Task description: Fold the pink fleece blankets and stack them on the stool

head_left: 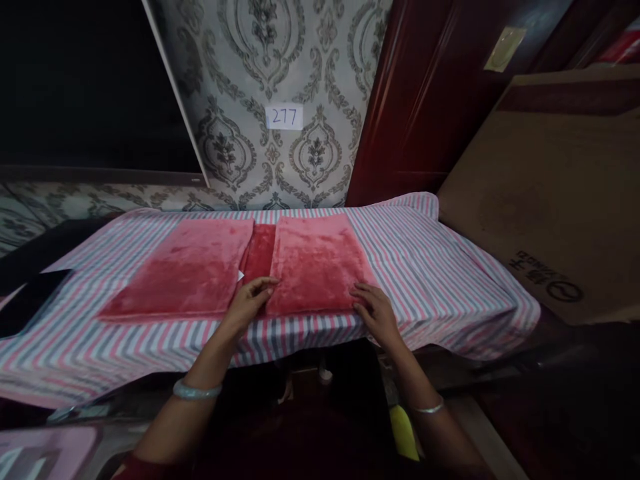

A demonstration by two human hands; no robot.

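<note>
A pinkish-red plush blanket [320, 260] lies folded on a striped cloth, with a left panel [175, 267] and a right panel turned inward. Between the panels shows a narrow strip of deeper red [261, 247]. At the near inner edge of the right panel, my left hand [250, 300] has its thumb and fingers closed on the fabric. My right hand [377, 313] rests at the near right corner of that panel, its fingers apart and lying on the plush. A small white tag [241, 275] sticks out beside the left panel's inner edge.
Pink, white and grey striped cloth [410, 260] covers the table and hangs over its front edge. A large cardboard box [560, 180] stands at the right. On the left are a dark screen [90, 87] and a flat black object [33, 300]. A "277" label [284, 117] is on the wall.
</note>
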